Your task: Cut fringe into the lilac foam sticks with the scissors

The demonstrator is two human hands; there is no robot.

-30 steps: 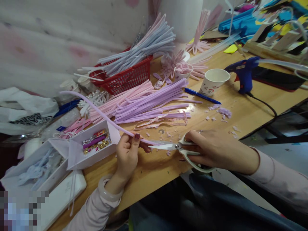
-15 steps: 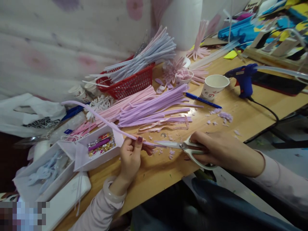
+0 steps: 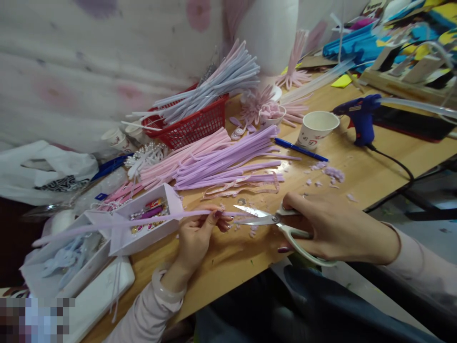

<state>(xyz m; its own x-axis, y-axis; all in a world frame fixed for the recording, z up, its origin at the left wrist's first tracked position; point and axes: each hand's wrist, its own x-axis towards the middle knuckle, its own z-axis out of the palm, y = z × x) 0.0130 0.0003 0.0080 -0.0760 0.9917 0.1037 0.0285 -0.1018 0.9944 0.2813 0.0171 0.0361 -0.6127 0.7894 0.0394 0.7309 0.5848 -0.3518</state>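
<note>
Between the thumb and fingers of my left hand is a long lilac pipe cleaner. Its long end stretches leftward over the white boxes, and its short end points at the scissors. My right hand grips white-handled scissors by the loops, with the blades parted around the pipe cleaner's tip. Lilac fuzz scraps lie on the wood below the blades. Just beyond my hands are a bundle of lilac pipe cleaners and a pink patterned ribbon or tape.
A red basket holds pale blue stems at the back. A paper cup, a blue pen and a blue glue gun with a cord stand to the right. Compartmented white boxes sit at left, near the table's front edge.
The scissor blades have spread apart, and my right hand has shifted slightly right. The pipe cleaner's long end has swung down from the upper left to lie nearly level over the boxes.
</note>
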